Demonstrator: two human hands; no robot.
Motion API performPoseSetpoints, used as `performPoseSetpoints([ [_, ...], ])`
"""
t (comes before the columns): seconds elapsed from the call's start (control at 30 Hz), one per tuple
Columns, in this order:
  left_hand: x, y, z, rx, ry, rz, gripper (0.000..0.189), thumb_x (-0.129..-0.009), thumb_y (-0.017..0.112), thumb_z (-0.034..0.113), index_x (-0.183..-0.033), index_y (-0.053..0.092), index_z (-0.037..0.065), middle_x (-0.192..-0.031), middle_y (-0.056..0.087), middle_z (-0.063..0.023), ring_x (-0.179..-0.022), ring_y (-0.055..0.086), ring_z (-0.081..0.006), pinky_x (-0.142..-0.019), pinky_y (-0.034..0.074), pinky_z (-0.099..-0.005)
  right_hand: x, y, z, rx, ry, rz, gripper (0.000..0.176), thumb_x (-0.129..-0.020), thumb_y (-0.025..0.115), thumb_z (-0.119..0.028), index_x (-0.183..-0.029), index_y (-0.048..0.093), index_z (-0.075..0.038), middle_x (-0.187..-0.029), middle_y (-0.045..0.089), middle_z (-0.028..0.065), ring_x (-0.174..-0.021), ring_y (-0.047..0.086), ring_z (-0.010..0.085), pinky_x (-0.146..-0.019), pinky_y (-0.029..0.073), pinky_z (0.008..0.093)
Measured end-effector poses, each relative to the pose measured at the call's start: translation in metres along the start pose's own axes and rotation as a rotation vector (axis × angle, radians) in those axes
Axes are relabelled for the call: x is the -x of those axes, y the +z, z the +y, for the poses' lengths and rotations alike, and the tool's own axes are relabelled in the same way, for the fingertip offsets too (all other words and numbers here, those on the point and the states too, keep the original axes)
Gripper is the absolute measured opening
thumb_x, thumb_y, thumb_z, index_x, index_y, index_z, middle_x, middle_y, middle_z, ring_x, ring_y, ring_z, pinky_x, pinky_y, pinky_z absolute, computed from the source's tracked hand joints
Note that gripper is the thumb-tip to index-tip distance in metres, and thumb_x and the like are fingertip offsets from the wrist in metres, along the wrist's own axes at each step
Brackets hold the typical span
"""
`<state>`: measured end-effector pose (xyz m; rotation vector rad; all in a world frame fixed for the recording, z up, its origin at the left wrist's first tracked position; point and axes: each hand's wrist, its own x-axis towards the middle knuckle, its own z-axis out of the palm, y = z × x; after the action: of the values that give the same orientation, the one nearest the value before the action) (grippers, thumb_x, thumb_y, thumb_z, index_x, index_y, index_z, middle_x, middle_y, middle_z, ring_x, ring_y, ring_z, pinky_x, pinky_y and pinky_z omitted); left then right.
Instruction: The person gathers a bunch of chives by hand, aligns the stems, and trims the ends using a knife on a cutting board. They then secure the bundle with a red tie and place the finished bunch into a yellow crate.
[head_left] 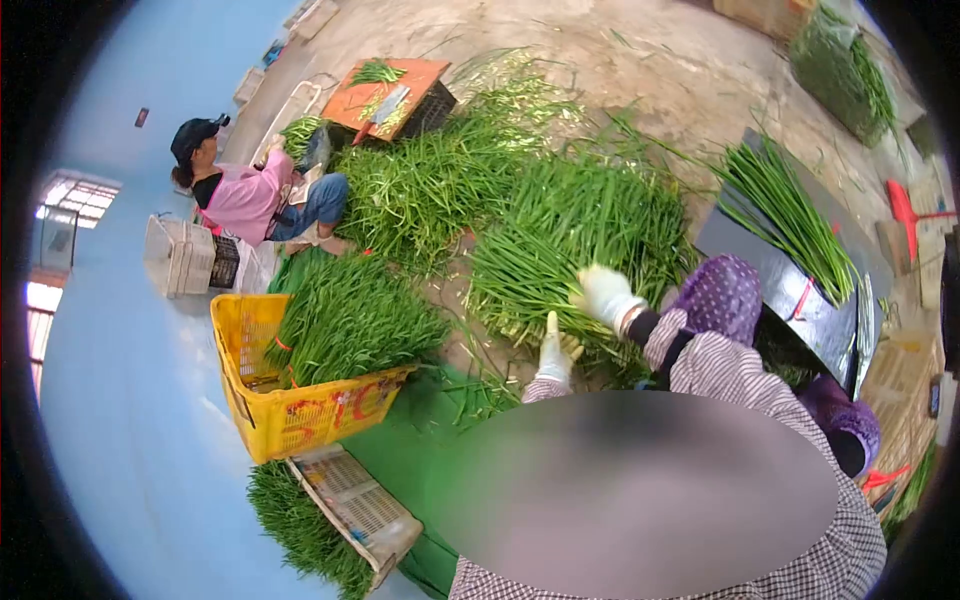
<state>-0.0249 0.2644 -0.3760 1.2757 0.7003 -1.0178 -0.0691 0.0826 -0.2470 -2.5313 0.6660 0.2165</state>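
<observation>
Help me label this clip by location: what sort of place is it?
Probably a vegetable sorting or packing area: long green stalks lie heaped on the floor, and more lie in a yellow crate.

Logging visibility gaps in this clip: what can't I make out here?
Head view, all items:
Left sleeve: mostly hidden by the blurred patch.
Right hand: too small to tell whether it grips the stems.
Yellow crate: floor partly covered by its greens.
Pink-shirted worker: finger positions too small to read.
</observation>
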Motion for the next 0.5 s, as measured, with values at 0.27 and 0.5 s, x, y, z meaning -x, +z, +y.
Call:
performPoseSetpoints([
  [0.27, -0.026, 0.012, -0.002, -0.399, 0.099, 0.119, 0.091, -0.078, 0.074, 0.076, -0.123, 0.069, -0.003, -0.111, 0.069, -0.0223, -0.106, 0.065, -0.0394, -0.088, 0.054, -0.0541, -0.002, 0.052, -0.007, 0.376, -0.238, -0.128, 0.023, -0.085, 0.069, -0.029, -0.093, 0.076, -0.009, -0.092, 0.076, 0.0129, -0.085, 0.076, 0.0288, -0.071, 0.058, 0.0414],
  [0.5, -0.017, 0.029, -0.004, -0.375, 0.388, 0.277, 0.080, -0.086, 0.080, 0.056, -0.122, 0.066, -0.014, -0.122, 0.071, -0.0199, -0.100, 0.066, -0.0254, -0.093, 0.051, -0.0387, -0.027, 0.055, 0.037, -0.152, 0.207, 0.023, 0.065, -0.094, 0.065, -0.058, -0.110, 0.066, 0.005, -0.102, 0.072, 0.0265, -0.099, 0.071, 0.0425, -0.085, 0.058, 0.0476],
])
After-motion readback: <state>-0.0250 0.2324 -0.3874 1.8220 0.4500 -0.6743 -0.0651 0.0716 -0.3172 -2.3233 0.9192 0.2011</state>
